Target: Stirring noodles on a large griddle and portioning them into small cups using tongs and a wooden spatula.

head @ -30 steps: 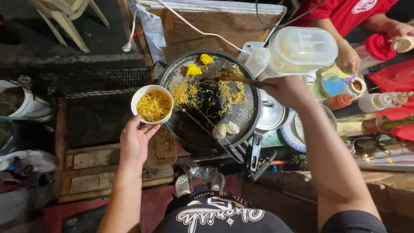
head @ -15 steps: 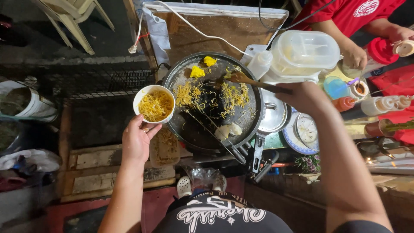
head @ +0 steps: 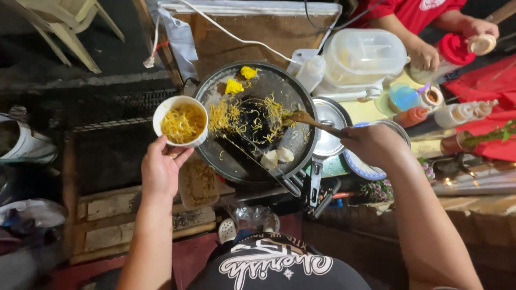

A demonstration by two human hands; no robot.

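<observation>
My left hand (head: 161, 171) holds a white paper cup (head: 180, 122) filled with yellow noodles, right at the left rim of a round dark griddle pan (head: 293, 145). My right hand (head: 373, 145) grips a wooden spatula (head: 306, 119) whose blade rests on the right side of the pan. Loose yellow noodles (head: 242, 115) lie spread over the pan's middle. Two yellow lumps (head: 240, 79) sit at its far edge, and pale pieces (head: 277, 157) lie near its front. A pair of metal tongs (head: 269, 167) rests across the pan.
A clear plastic container (head: 363, 56) and a squeeze bottle (head: 310, 72) stand behind the pan. Sauce bottles (head: 457, 114) line the right. A metal lid (head: 329, 126) lies beside the pan. Another person in red (head: 424, 51) works at the far right. Plastic chair (head: 59, 27) at top left.
The cup in my left hand stays by the pan's left rim. My right hand has drawn the spatula a little to the right across the noodles.
</observation>
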